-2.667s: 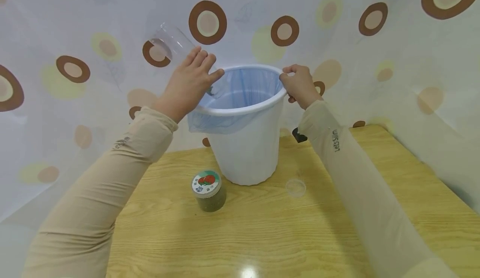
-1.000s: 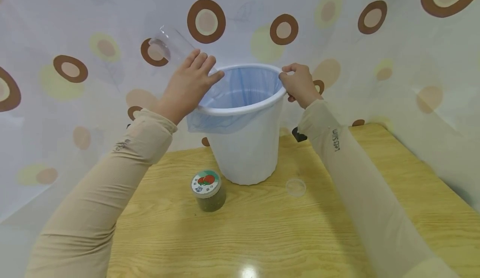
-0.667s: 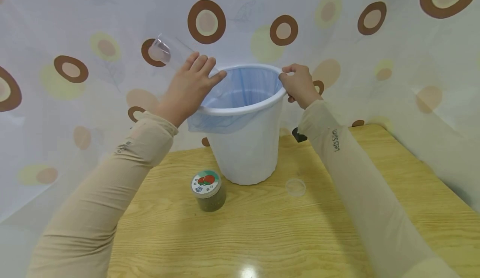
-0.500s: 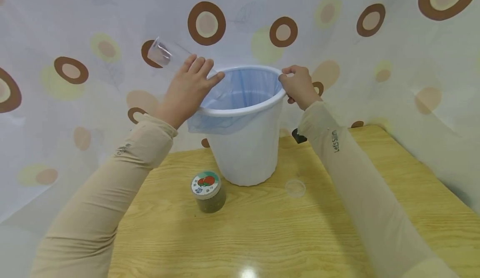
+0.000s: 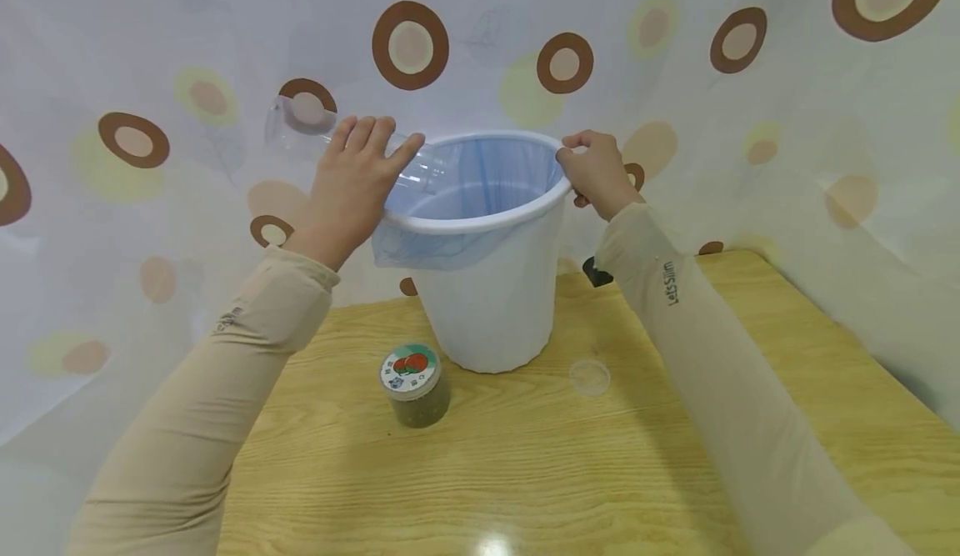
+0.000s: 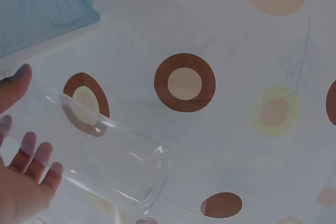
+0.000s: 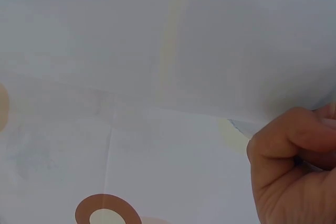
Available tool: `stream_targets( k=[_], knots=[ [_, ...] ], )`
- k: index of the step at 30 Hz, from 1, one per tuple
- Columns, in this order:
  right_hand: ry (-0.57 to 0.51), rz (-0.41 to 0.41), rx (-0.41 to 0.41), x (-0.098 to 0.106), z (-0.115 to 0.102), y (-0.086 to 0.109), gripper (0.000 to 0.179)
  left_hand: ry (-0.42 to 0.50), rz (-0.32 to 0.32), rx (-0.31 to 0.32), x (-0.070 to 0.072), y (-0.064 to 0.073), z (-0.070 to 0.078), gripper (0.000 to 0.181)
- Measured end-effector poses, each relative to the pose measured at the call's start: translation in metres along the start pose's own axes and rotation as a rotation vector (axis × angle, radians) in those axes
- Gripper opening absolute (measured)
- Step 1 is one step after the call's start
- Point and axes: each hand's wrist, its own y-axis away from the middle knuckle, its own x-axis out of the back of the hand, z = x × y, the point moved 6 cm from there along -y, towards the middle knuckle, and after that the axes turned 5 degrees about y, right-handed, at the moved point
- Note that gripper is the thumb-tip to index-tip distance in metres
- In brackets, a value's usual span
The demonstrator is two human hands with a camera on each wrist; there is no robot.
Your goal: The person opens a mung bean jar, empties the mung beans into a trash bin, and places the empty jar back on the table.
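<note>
My left hand (image 5: 348,181) grips a clear plastic jar (image 6: 115,150), which lies nearly level on its side with one end over the trash can's opening. No contents show inside the jar. The white trash can (image 5: 495,306) stands on the table with a thin blue bag (image 5: 517,168) lining it, folded out over the rim at the left. On the far right of that rim, my right hand (image 5: 600,168) has its fingers curled, pinching the edge; the right wrist view catches only this hand (image 7: 294,166) and the backdrop.
A squat jar (image 5: 416,381) with a tomato-printed lid and dark green contents stands in front of the trash can. Right of it lies a clear round lid (image 5: 590,378). A small black object (image 5: 597,272) sits behind my right forearm. Patterned sheeting (image 5: 480,56) hangs close behind.
My left hand has shifted left and slightly down, swinging the clear jar from a steep tilt to nearly level. Dark bits near its mouth in the oldest frame no longer show. My right hand stays put.
</note>
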Motion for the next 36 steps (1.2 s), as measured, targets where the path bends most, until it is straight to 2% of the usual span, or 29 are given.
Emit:
stream_targets(
  k=[6, 16, 22, 26, 31, 36],
  knots=[
    [0.01, -0.009, 0.012, 0.0, -0.004, 0.0, 0.045, -0.011, 0.054, 0.06, 0.007, 0.008, -0.005, 0.052],
    [0.012, -0.018, 0.022, 0.002, -0.001, 0.004, 0.047, 0.066, 0.136, 0.153, 0.013, 0.019, -0.006, 0.063],
    [0.01, -0.016, 0.019, 0.001, 0.0, 0.002, 0.048, 0.106, 0.202, 0.178, 0.019, 0.023, -0.007, 0.065],
    [-0.002, -0.02, 0.025, 0.001, -0.001, 0.0, 0.049, 0.119, 0.259, 0.218, 0.023, 0.025, -0.008, 0.066],
    [-0.018, -0.008, 0.028, 0.006, 0.001, 0.0, 0.05, 0.12, 0.343, 0.242, 0.026, 0.031, -0.004, 0.067],
    [-0.032, 0.009, 0.033, 0.019, 0.008, 0.003, 0.05, 0.147, 0.406, 0.251, 0.025, 0.031, 0.005, 0.069]
  ],
)
